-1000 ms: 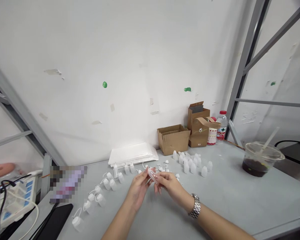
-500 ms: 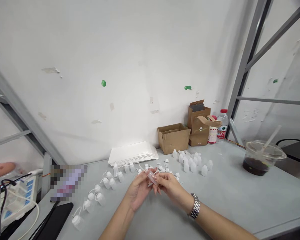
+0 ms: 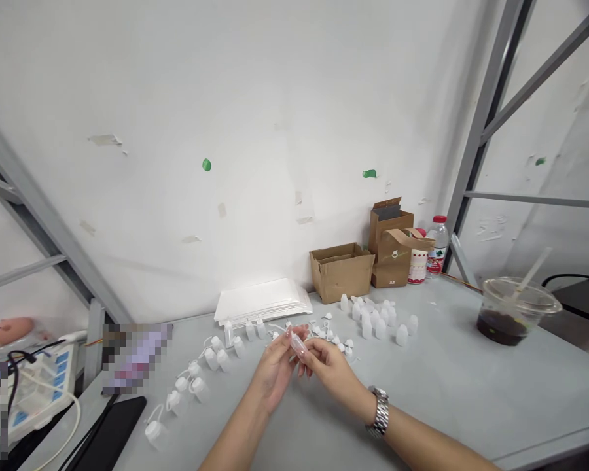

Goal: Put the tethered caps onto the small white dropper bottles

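Note:
A small translucent squeeze bottle (image 3: 299,345) is held at a slant between both hands, above the middle of the grey table. My right hand (image 3: 328,367) grips the bottle's body between thumb and fingers. My left hand (image 3: 273,370) is closed with thumb and fingers at the bottle's upper, white-tipped end. Just beyond the hands lie several loose white caps (image 3: 328,316), partly hidden by the fingers. Small bottles with white caps (image 3: 210,357) stand in a slanting line to the left. Bottles without caps (image 3: 380,327) stand grouped to the right.
White sheets (image 3: 262,302) lie stacked against the wall. Behind the bottles are a cardboard box (image 3: 343,278), a brown paper bag (image 3: 393,261) and a water bottle (image 3: 437,247). A drink cup (image 3: 508,320) stands right; a black phone-like slab (image 3: 112,432) and power strip (image 3: 42,392) are left.
The small bottle has turned slightly in my hands, and more of its white tip and clear body shows. My right wrist has come down a little. The standing bottles keep their places.

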### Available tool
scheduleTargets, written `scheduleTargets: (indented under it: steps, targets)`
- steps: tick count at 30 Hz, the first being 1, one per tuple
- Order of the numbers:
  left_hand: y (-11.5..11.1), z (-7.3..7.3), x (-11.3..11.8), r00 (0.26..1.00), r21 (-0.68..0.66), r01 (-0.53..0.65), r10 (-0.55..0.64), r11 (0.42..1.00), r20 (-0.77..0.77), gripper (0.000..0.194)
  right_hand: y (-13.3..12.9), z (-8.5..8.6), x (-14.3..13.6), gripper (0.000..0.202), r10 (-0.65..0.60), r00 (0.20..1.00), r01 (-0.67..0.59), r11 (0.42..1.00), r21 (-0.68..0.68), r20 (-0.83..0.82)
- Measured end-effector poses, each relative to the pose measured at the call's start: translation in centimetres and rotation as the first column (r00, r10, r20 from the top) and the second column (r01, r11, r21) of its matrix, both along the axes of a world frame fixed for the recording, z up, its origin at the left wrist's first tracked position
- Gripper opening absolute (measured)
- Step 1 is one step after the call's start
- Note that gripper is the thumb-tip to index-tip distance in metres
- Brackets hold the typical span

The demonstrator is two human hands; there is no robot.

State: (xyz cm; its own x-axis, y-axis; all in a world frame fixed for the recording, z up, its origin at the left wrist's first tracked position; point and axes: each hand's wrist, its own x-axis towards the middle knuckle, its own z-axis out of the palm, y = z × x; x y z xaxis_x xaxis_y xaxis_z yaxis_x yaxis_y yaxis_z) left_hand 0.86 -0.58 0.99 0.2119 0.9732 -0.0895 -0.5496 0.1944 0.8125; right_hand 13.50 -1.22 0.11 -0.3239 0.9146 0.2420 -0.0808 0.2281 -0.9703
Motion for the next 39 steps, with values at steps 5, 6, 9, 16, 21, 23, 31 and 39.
scheduleTargets:
  steps: [5,6,9,16,21,23,31,39]
  targets:
    - [-0.1,-0.3,0.2,0.992,-0.058,0.056,-0.049,0.997,0.115,0.017,-0.1,0.0,-0.1,0.030,-0.027,0.999,0.027,1.000,0.005,-0.016]
    - [-0.2,-0.3,0.2,0.991,-0.079,0.053,-0.043,0.995,0.130,0.015,-0.2,0.0,-0.1,0.030,-0.032,0.999,0.032,0.999,0.005,-0.009]
    - [-0.4,0.0,0.2,0.989,-0.126,0.050,-0.031,0.991,0.144,0.014,-0.2,0.1,-0.1,0.031,-0.043,0.999,0.043,0.999,0.003,0.017]
    - [-0.5,0.6,0.4,0.992,-0.160,0.021,-0.001,0.987,0.127,0.013,-0.1,-0.1,-0.1,0.032,-0.058,0.998,0.058,0.998,-0.007,0.023]
    - [-0.4,0.0,0.4,0.997,-0.143,0.011,0.000,0.990,0.078,0.018,0.2,0.1,0.0,0.034,-0.024,0.999,0.023,0.999,-0.045,-0.025]
    - [-0.3,-0.2,0.5,0.997,-0.132,0.019,-0.009,0.991,0.082,0.025,0.5,0.3,0.1,0.036,0.020,0.996,-0.027,0.996,-0.090,-0.087]
    - [-0.1,-0.4,0.5,0.993,-0.110,0.005,0.008,0.994,0.117,0.019,1.0,0.2,0.3,0.042,0.124,0.972,-0.160,0.972,-0.174,-0.201]
    - [-0.2,-0.6,0.7,0.964,-0.162,0.090,-0.045,0.983,0.260,0.027,1.0,0.1,0.2,0.039,0.097,0.964,-0.144,0.973,-0.182,-0.247]
